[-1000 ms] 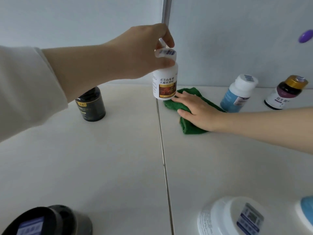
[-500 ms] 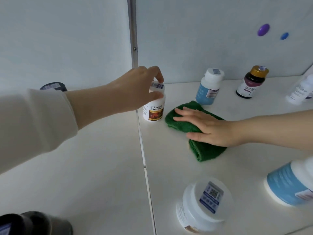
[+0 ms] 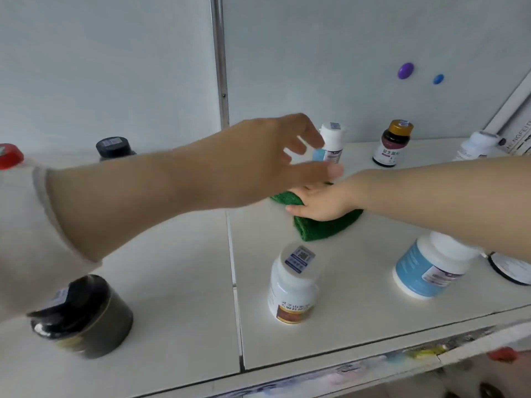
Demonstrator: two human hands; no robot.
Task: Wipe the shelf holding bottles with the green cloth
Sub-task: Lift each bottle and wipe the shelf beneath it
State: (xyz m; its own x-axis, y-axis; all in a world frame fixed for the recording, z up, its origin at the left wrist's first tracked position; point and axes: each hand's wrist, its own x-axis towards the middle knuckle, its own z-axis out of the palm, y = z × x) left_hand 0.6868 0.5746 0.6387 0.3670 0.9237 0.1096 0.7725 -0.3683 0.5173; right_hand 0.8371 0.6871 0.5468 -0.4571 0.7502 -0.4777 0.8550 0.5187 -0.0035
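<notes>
R hand (image 3: pixel 319 202): palm flat on the green cloth (image 3: pixel 321 229), fingers straight, pointing frame-left; tips hidden behind the L hand (image 3: pixel 258 165). Presses down, no grip. Cloth is folded and lies on the shelf (image 3: pixel 178 268) at mid-frame, just right of the panel seam (image 3: pixel 233 254).

L hand: empty, fingers spread and loosely bent, hovering over the cloth and R hand. Index tip overlaps the small blue-label bottle (image 3: pixel 332 136) at the back. Blurred, so cannot tell if it touches.

Progress (judgement): wipe under way, not done. Cloth sits on the mid-back strip of the right panel only. No wet trail or dust line shows, so can't say which areas are covered. Prob. left: spots under and around each bottle, front edge, whole left panel.

Outward:
- white bottle w/ orange label (image 3: pixel 293 285), lower centre, in front of the cloth, apart from it
- big blue-label bottle (image 3: pixel 425 271), lower right, partly under the R forearm
- brown bottle w/ gold cap (image 3: pixel 392 143), upper right by the back wall
- white bottle (image 3: pixel 477 145), further right
- dark jar (image 3: pixel 83 314), lower left
- black-cap jar (image 3: pixel 113 146), upper left
- red cap (image 3: pixel 8 155), far-left edge
</notes>
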